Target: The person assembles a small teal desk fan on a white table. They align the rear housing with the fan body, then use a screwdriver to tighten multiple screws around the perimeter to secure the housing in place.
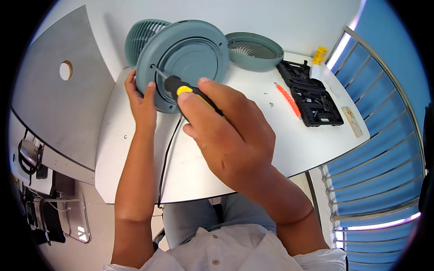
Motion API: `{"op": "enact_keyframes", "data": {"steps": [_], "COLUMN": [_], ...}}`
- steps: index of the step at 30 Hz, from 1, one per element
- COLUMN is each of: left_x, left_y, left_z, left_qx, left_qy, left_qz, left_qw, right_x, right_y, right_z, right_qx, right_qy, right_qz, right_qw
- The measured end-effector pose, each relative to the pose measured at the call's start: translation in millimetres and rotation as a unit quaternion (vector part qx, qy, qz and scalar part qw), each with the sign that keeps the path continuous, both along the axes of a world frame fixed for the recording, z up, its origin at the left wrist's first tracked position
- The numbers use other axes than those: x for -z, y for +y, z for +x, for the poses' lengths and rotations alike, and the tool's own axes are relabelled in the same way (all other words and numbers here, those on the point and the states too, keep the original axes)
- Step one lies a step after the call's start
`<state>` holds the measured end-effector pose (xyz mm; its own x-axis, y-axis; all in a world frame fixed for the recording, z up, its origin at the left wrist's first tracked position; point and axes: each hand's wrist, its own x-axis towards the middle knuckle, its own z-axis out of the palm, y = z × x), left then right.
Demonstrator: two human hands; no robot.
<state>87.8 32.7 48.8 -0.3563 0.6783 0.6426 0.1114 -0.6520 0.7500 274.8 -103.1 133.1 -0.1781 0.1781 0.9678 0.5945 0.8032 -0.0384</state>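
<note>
A grey-green fan (147,34) lies tipped on the white table, the round underside of its base (194,61) facing me. My left hand (143,101) grips the lower left rim of that base, thumb on the underside and fingers round the edge. In my right hand (230,128) is a black and yellow screwdriver (181,88), held by its handle. Its metal shaft reaches a hole at the left of the base; the tip's exact seat is too small to make out. Behind the base on the right rests a round grey-green fan cover (255,52) with a slatted grille.
An open black tool case (316,101) with bits lies on the right, beside an orange flexible shaft (288,100). Small screws (271,105) are scattered on the table (289,149). A black cable (166,158) runs off the front edge. A metal railing (384,67) borders the right side.
</note>
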Motion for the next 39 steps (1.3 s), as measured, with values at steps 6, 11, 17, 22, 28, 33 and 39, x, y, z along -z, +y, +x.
{"op": "enact_keyframes", "data": {"steps": [6,11,17,22,28,33,39], "left_x": [-2,-3,-2,2,-2,-4,-3], "left_y": [-4,-5,-5,-2,-4,-6,-6], "left_z": [4,10,5,4,10,4,5], "left_qx": [0.018,-0.002,0.006,0.016,0.010,0.006,0.016], "left_qy": [-0.011,0.000,-0.004,0.003,0.002,0.010,0.001], "left_qz": [0.004,-0.015,-0.014,0.003,0.000,-0.003,-0.005], "left_qw": [1.000,1.000,1.000,1.000,1.000,1.000,1.000], "right_x": [-2,3,-6,-6,6,-3,2], "right_y": [4,-11,-16,-8,-9,-28,-6], "right_z": [12,13,21,28,13,10,15], "right_qx": [0.035,0.101,0.029,0.050,0.087,0.060,0.047], "right_qy": [0.022,0.073,0.021,-0.047,0.069,0.037,-0.032], "right_qz": [-0.024,-0.199,-0.190,-0.144,-0.182,-0.360,-0.093], "right_qw": [0.999,0.972,0.981,0.987,0.977,0.930,0.994]}}
